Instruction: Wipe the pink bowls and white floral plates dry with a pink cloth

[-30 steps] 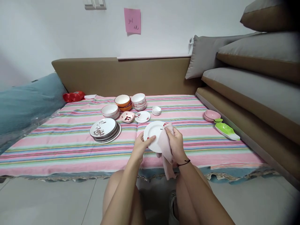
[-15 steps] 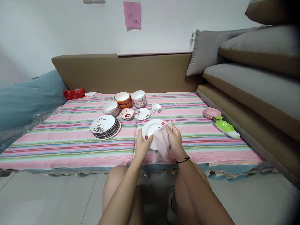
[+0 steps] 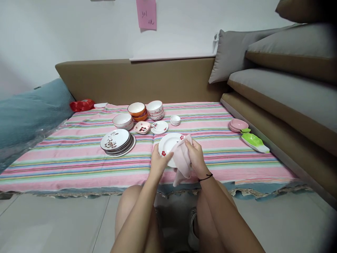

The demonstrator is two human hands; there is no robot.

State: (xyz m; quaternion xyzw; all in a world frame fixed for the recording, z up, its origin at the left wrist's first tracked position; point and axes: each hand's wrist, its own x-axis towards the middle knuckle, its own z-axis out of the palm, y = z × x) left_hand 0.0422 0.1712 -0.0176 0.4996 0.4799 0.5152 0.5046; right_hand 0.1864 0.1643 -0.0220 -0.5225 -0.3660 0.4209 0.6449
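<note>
My left hand (image 3: 159,161) grips the left rim of a white plate (image 3: 168,142) with red flowers, thumb on its face. On the plate's right side, my right hand (image 3: 195,154) is closed on a pale pink cloth (image 3: 182,156), which covers that part of the plate and hangs below it. The plate is held above the near edge of the striped cloth cover. Just beyond it lie a small stack of flowered plates (image 3: 159,127) and a stack of small white dishes (image 3: 175,120). My right fingers are partly hidden behind the cloth.
Dark-rimmed plates (image 3: 116,140) are stacked at left, with a white bowl (image 3: 123,121), orange bowls (image 3: 137,109), patterned bowls (image 3: 154,108) and a square pink dish (image 3: 142,127) behind. Pink bowls (image 3: 238,125) and a green dish (image 3: 254,141) sit right, beside stacked cushions (image 3: 279,84).
The pink cloth has shifted slightly on the plate, and its hanging corner has swung a little left. Both hands keep their holds. The view has tilted slightly downward.
</note>
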